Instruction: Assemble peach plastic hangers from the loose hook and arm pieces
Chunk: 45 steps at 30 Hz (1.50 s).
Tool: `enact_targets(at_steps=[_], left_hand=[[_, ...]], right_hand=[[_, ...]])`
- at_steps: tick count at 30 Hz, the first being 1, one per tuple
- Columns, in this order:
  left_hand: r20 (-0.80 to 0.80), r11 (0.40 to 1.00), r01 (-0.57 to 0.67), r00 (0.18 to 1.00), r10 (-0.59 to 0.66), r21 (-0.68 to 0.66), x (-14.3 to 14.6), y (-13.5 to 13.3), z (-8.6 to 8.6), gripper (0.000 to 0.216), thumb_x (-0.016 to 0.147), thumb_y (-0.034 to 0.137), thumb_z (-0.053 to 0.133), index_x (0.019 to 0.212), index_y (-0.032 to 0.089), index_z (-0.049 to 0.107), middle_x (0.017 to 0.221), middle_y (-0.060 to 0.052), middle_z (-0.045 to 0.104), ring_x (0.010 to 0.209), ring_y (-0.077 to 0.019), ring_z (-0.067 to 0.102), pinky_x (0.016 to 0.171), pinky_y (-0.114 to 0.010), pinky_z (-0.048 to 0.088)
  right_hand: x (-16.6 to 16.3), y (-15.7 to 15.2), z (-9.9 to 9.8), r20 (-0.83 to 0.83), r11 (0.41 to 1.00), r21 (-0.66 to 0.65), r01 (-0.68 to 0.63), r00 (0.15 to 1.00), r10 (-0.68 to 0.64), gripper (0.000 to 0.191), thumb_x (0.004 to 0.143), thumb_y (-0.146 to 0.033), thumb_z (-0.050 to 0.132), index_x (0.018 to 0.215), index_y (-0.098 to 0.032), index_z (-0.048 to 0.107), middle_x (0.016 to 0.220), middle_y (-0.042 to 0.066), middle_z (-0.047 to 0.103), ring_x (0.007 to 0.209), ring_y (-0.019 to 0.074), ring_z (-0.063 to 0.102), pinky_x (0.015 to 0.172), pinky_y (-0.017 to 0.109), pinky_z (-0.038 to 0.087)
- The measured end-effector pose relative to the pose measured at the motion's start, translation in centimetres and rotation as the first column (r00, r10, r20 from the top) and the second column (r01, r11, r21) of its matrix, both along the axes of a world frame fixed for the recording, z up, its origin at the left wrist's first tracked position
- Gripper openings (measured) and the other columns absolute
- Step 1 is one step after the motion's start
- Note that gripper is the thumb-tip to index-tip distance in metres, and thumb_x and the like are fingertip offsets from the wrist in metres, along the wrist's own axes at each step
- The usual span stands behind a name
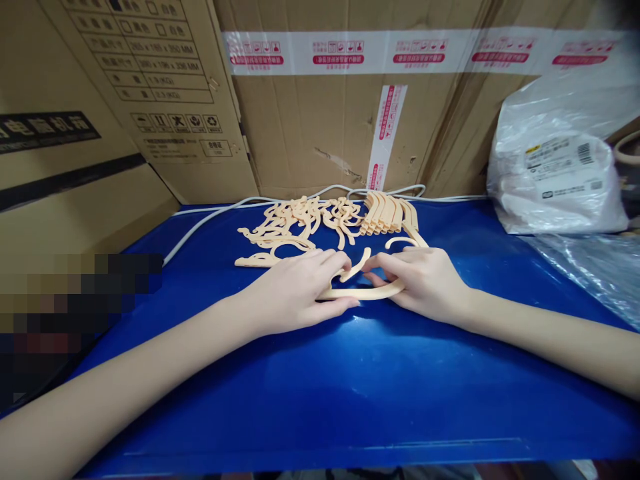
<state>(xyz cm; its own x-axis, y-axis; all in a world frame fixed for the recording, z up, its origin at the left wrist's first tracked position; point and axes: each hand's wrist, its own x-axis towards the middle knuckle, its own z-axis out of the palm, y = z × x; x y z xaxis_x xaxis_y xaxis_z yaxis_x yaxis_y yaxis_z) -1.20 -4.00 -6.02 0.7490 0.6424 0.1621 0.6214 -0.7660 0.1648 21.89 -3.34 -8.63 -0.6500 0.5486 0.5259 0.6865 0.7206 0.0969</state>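
Between my hands is a cream plastic hanger part (367, 293), a curved bar lying low over the blue table. My left hand (300, 290) pinches its left end between thumb and fingers. A short curved hook piece (361, 264) rises beside the left fingertips; whether it joins the bar is hidden. My right hand (430, 283) is closed around the bar's right end. Just beyond the right hand lies another curved cream piece (400, 241), partly covered by it. More flat cream hanger pieces (255, 261) rest past my left hand.
A loose heap of cream pieces (295, 217) and a neat stack of curved cream arms (385, 212) sit at the back of the blue table (340, 393). Behind run a white cable (200, 221) and cardboard boxes (310, 127). A white plastic bag (555, 173) stands back right.
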Motion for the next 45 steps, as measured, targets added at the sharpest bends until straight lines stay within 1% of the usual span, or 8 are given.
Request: enact_targets(at_steps=[6,14,20,27,30,36,42,45], left_hand=[[0.027,1.000,0.020,0.999,-0.020,-0.004,0.0,0.2,0.0,0.029,0.090,0.042,0.051,0.105,0.018,0.051,0.090,-0.002,0.058,0.077,-0.0168,0.056,0.064,-0.027,0.040],[0.014,0.996,0.035,0.999,-0.036,0.083,0.0,0.1,0.1,0.033,0.089,0.046,0.052,0.103,0.017,0.053,0.086,-0.002,0.059,0.077,-0.0170,0.058,0.062,-0.026,0.039],[-0.038,0.987,0.021,0.999,-0.015,0.156,-0.2,0.1,0.5,0.031,0.087,0.045,0.053,0.097,0.016,0.054,0.084,-0.003,0.060,0.076,-0.0177,0.057,0.061,-0.026,0.038],[-0.064,0.963,0.056,0.997,-0.041,0.263,-0.4,0.0,0.5,0.034,0.086,0.051,0.050,0.083,0.018,0.050,0.075,-0.002,0.056,0.070,-0.0168,0.054,0.058,-0.026,0.036],[-0.065,0.954,0.060,0.997,-0.043,0.293,-0.4,-0.1,0.6,0.033,0.085,0.051,0.051,0.083,0.018,0.050,0.075,-0.002,0.056,0.069,-0.0170,0.054,0.058,-0.026,0.036],[-0.065,0.954,0.049,0.997,-0.031,0.297,-0.4,-0.2,0.9,0.034,0.086,0.052,0.050,0.082,0.018,0.049,0.074,-0.001,0.055,0.068,-0.0164,0.053,0.057,-0.026,0.035],[-0.093,0.956,0.062,0.995,-0.037,0.286,-0.4,0.0,0.8,0.036,0.086,0.053,0.049,0.080,0.018,0.049,0.075,-0.002,0.055,0.068,-0.0163,0.052,0.057,-0.026,0.034],[-0.115,0.951,0.061,0.993,-0.027,0.303,-0.5,0.2,0.7,0.031,0.084,0.048,0.053,0.078,0.018,0.048,0.072,-0.002,0.053,0.066,-0.0162,0.051,0.055,-0.026,0.032]], right_hand=[[-0.1,0.1,-0.1,-0.017,0.999,0.007,0.050,0.999,-0.050,0.017,0.090,-0.027,0.049,0.099,-0.021,0.062,0.058,-0.004,0.061,0.051,0.0110,0.056,0.055,0.023,0.034],[-0.1,0.4,-0.2,-0.036,0.993,-0.065,0.103,0.994,-0.105,0.024,0.090,-0.030,0.048,0.109,-0.019,0.056,0.059,-0.004,0.058,0.052,0.0121,0.055,0.057,0.023,0.037],[0.1,1.1,-0.1,-0.125,0.981,-0.165,0.105,0.984,-0.127,0.030,0.086,-0.025,0.053,0.115,-0.019,0.050,0.068,-0.003,0.058,0.065,0.0146,0.056,0.066,0.026,0.040],[0.5,2.2,0.0,-0.188,0.993,-0.097,0.068,0.979,-0.085,0.021,0.089,-0.023,0.050,0.110,-0.021,0.052,0.073,0.000,0.059,0.077,0.0190,0.057,0.074,0.032,0.034],[0.6,2.3,0.1,-0.195,0.994,-0.064,0.089,0.976,-0.100,0.017,0.092,-0.023,0.048,0.107,-0.021,0.054,0.085,0.002,0.062,0.085,0.0195,0.057,0.077,0.033,0.034],[0.5,2.1,0.7,-0.160,0.992,0.060,0.115,0.982,-0.104,0.020,0.093,-0.027,0.048,0.107,-0.023,0.062,0.115,0.009,0.056,0.103,0.0247,0.050,0.088,0.041,0.036],[1.2,2.9,1.2,0.052,0.990,0.080,0.117,0.991,-0.121,0.029,0.095,-0.029,0.045,0.120,-0.023,0.060,0.115,0.009,0.060,0.104,0.0241,0.052,0.082,0.037,0.034],[1.8,3.4,1.6,0.168,0.978,0.155,0.140,0.972,-0.166,0.035,0.094,-0.021,0.043,0.127,-0.021,0.055,0.116,0.011,0.061,0.102,0.0243,0.055,0.078,0.036,0.031]])
